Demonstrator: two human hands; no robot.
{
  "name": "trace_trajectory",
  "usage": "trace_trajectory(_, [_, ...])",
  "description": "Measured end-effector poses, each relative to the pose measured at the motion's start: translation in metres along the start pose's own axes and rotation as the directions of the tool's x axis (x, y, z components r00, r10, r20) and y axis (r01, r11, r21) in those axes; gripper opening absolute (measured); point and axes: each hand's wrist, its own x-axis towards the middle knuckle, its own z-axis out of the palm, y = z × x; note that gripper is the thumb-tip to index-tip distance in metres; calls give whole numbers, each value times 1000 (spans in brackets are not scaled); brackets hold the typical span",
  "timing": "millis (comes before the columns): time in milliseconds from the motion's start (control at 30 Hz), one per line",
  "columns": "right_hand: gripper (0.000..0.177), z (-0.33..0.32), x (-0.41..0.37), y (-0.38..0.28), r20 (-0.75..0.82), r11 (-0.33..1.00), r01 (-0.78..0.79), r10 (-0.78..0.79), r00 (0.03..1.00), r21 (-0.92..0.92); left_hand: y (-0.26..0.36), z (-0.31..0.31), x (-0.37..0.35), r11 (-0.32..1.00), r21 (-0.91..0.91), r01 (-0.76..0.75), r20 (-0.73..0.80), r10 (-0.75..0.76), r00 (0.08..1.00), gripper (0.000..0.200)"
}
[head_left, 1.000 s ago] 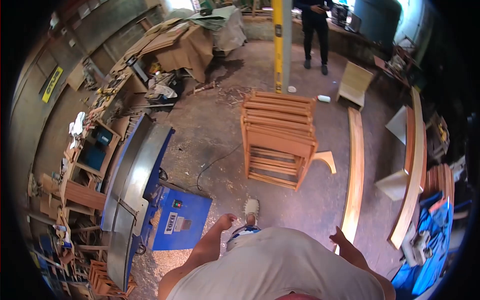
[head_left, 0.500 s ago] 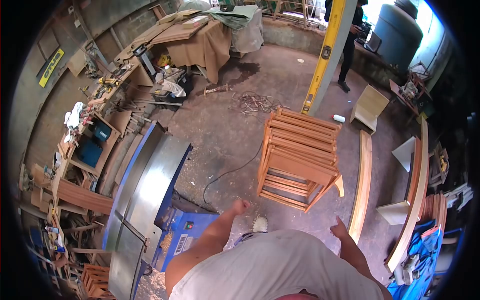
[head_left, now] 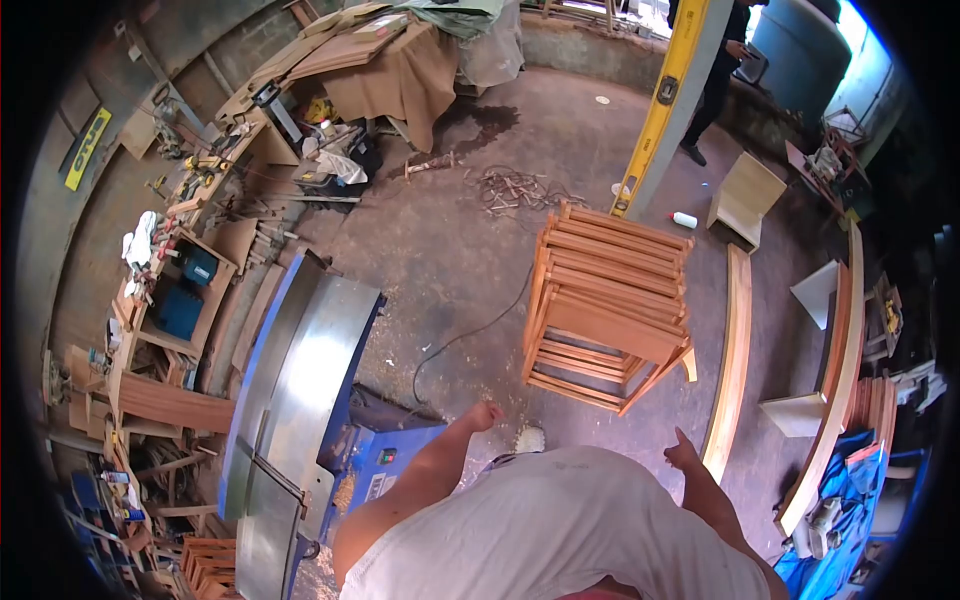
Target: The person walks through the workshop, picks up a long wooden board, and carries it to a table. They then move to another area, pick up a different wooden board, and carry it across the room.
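My left hand (head_left: 486, 415) hangs over the floor beside a blue jointer machine (head_left: 318, 345), with its fingers loosely bent but apart and nothing in them. On the other side, my right hand (head_left: 682, 452) is empty too, one finger stretched out, close to a long wooden plank (head_left: 731, 345) on the floor. Ahead of both hands stands a stack of slatted wooden chairs (head_left: 607, 310), which neither hand touches. Between my left hand and my body, a pale round patch (head_left: 530, 438) lies on the floor.
A cable (head_left: 470, 333) crosses the floor left of the chairs. Behind them rises a post with a yellow spirit level (head_left: 658, 110). A white bottle (head_left: 684, 220) and a wooden box (head_left: 745, 205) lie right. A person (head_left: 716, 85) stands at the back. A cluttered workbench (head_left: 190, 200) lines the left.
The view has shifted slightly, so the chairs sit a little farther right and the far end of the room higher. Both hands stay low at my sides, empty.
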Motion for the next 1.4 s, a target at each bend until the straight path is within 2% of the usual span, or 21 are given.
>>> trace_trajectory(200, [82,-3,-8,5,-9,999,-45,45,999,24,4,-5,30,1000,-9,-26,15,26,1000,36])
trace_trajectory(267, [82,-5,-5,14,-30,998,-26,25,999,-59,11,-6,35,997,3,-72,65,72,995,36])
trace_trajectory(333, [81,-2,10,45,-70,995,52,-58,996,-86,25,-13,32,996,-77,-36,17,37,999,36])
trace_trajectory(400, [78,2,10,66,-193,962,138,-185,964,-236,13,-8,43,992,-113,-56,60,63,996,33])
trace_trajectory(433, [76,2,5,73,-259,941,159,-240,936,-298,12,-8,44,962,-272,-12,117,45,992,30])
trace_trajectory(467, [76,0,-1,71,-254,952,63,-143,956,-299,14,-9,46,908,-415,51,182,28,983,27])
trace_trajectory(533, [73,1,-5,91,-257,971,7,-70,964,-239,29,-13,46,885,-441,150,302,-11,953,20])
trace_trajectory(600, [68,-6,-37,83,-280,981,-100,50,959,-168,101,-24,16,956,-232,180,269,-114,956,15])
trace_trajectory(667, [65,-11,-61,89,-289,978,-189,158,944,-83,159,-28,1,994,54,97,272,-108,956,14])
trace_trajectory(700, [64,-9,-67,100,-320,978,-198,169,932,-62,160,-20,11,994,86,61,315,-86,945,14])
trace_trajectory(767, [63,-11,-89,114,-349,970,-242,226,909,0,132,-7,31,939,157,-307,191,276,942,28])
trace_trajectory(800, [62,-10,-101,123,-351,968,-249,240,905,21,110,5,58,927,169,-336,234,293,927,28])
trace_trajectory(900, [60,-3,-125,162,-386,949,-305,310,868,76,178,28,72,894,395,-213,205,140,969,42])
trace_trajectory(967, [60,-1,-136,193,-381,934,-333,358,853,132,231,47,72,871,455,-186,187,111,976,51])
trace_trajectory(1067, [59,1,-149,244,-346,903,-378,428,835,205,267,85,103,900,335,-279,306,176,936,55])
trace_trajectory(1100, [59,-3,-152,261,-322,887,-402,458,828,229,249,104,137,932,289,-220,320,123,940,53])
trace_trajectory(1133, [59,0,-148,289,-346,902,-385,430,834,194,267,121,135,929,289,-229,316,133,939,53])
trace_trajectory(1200, [60,6,-152,334,-415,915,-331,401,816,232,308,156,128,871,393,-293,291,184,939,51])
trace_trajectory(1233, [60,2,-159,346,-398,883,-366,461,793,293,314,174,136,855,435,-282,287,165,944,48])
trace_trajectory(1367, [58,-10,-184,408,-391,840,-368,519,760,398,371,259,122,811,470,-347,257,250,933,49])
trace_trajectory(1400, [58,-15,-193,420,-389,827,-360,531,753,432,380,279,134,788,493,-368,353,205,913,50])
